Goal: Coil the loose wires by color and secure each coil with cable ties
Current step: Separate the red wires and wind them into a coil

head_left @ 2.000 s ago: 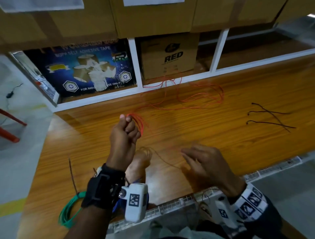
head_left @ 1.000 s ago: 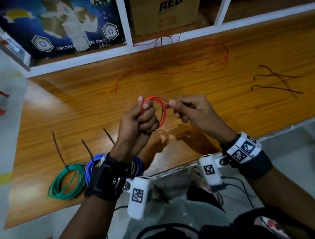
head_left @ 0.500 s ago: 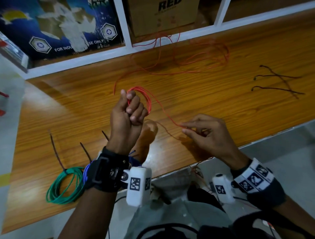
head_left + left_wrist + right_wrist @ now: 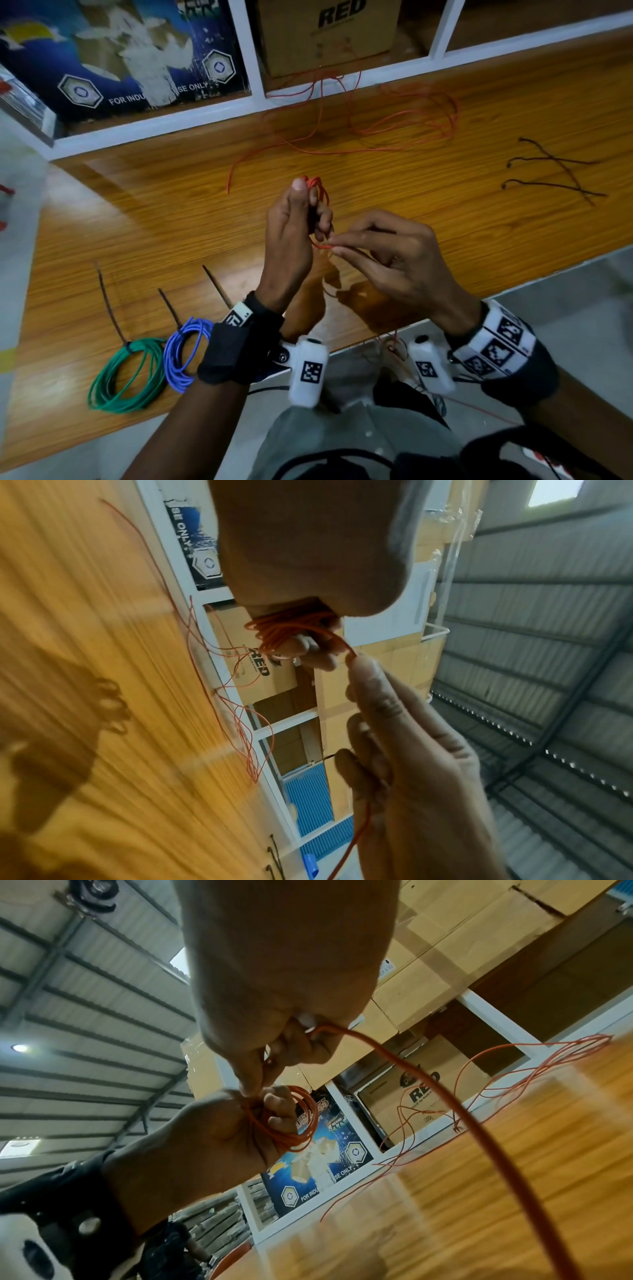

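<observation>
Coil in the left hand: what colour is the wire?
Orange-red coil in the left hand; clearest in the right wrist view.

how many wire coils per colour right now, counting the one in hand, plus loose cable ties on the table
green coil: 1, tied
blue coil: 1, tied
red coil: 1, unfinished, gripped by left hand, fed by right hand
loose cable ties: 3, at a guess; they cross
total: 3 coils, 3 ties

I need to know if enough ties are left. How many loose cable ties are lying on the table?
3 loose ties, crossing in one cluster at the table's far right. More may lie out of view; those near the green coil and blue coil look already used.
</observation>
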Demonstrator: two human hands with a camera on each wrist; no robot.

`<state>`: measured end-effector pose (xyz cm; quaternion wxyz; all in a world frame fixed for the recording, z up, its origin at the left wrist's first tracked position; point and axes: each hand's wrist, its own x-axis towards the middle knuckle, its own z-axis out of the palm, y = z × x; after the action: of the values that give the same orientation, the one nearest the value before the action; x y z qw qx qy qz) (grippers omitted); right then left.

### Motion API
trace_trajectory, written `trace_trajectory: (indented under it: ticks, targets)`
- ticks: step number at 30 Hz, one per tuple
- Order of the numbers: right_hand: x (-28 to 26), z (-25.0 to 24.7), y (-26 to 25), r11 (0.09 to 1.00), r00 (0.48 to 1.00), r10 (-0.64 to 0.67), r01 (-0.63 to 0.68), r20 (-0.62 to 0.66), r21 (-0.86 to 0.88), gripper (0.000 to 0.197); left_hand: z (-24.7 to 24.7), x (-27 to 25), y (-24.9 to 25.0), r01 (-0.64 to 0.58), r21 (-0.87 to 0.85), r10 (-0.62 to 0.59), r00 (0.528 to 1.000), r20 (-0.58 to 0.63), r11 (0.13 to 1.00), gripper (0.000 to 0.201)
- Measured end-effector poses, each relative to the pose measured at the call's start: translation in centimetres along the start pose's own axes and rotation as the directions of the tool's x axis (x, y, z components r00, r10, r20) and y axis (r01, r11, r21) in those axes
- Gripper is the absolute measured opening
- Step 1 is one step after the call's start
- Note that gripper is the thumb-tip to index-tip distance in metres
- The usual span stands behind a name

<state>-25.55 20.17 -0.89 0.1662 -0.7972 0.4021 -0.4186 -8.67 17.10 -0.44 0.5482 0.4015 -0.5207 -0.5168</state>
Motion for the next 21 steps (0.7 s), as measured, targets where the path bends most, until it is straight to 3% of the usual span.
trace_trajectory:
  ticks: [5,10,13,15,18,21]
  targets:
    - [1.2,-0.3,-0.6,1.0,0.992,-0.004,0.0,-0.122,-0.029,0.022,0.1,-0.1,-0.4,-0.046,0.128,0.034,0.995,0.095,0.991,0.041]
    - [2.7,-2.3,0.3,0.982,0.984,0.153,-0.162,-0.094,-0.095,0.034,-0.1,-0.4,-0.5,0.123,0.047,-0.13,0.975,0.18,0.991,0.042]
    - [3.3,-3.2,1.3,0.959,0.958,0.283,-0.282,-0.039,0.04,0.029,-0.2,-0.4,-0.4,0.174,0.05,-0.181,0.954,0.239,0.983,0.047]
    - [3.7,-3.9,1.7,0.945,0.952,0.304,-0.305,0.023,0.114,0.03,0.0,-0.4,-0.3,0.201,0.06,-0.21,0.925,0.318,0.978,0.046]
    - [4.1,-4.6,2.3,0.934,0.947,0.318,-0.32,0.043,0.157,0.034,0.1,-0.5,-0.3,0.289,0.021,-0.265,0.845,0.465,0.957,0.046]
    - [4.3,-4.7,2.9,0.907,0.933,0.361,-0.352,0.006,0.232,0.039,0.0,-0.5,-0.4,0.458,-0.17,-0.307,0.785,0.538,0.873,0.043]
